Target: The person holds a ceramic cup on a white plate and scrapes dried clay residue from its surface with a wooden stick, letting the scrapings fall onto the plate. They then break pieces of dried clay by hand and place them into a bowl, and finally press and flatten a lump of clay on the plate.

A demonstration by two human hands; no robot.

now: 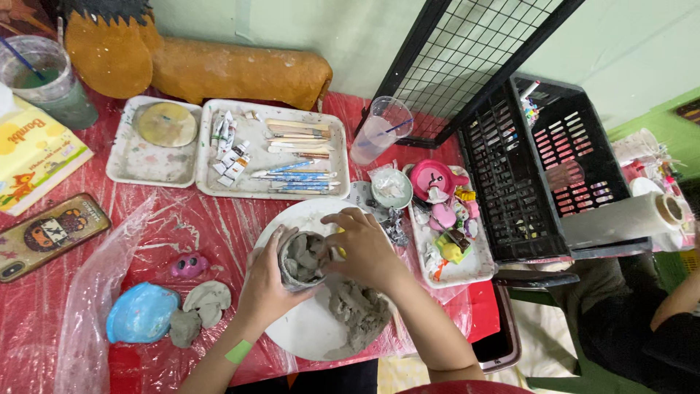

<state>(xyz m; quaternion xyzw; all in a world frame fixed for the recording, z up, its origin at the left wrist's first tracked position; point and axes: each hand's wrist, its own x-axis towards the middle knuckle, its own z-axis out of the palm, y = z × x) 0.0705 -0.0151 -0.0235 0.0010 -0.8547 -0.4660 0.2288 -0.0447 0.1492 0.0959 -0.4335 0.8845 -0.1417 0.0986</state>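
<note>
Head view: my left hand [268,281] wraps the grey clay cup [301,259] from nine o'clock, my right hand [362,244] grips its rim from three o'clock. Rough, lumpy, wet clay, standing on the white plate [310,332].

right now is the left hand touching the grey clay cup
Touching: the head view shows the left hand wrapped against the side of the grey clay cup, no gap between them.
</note>
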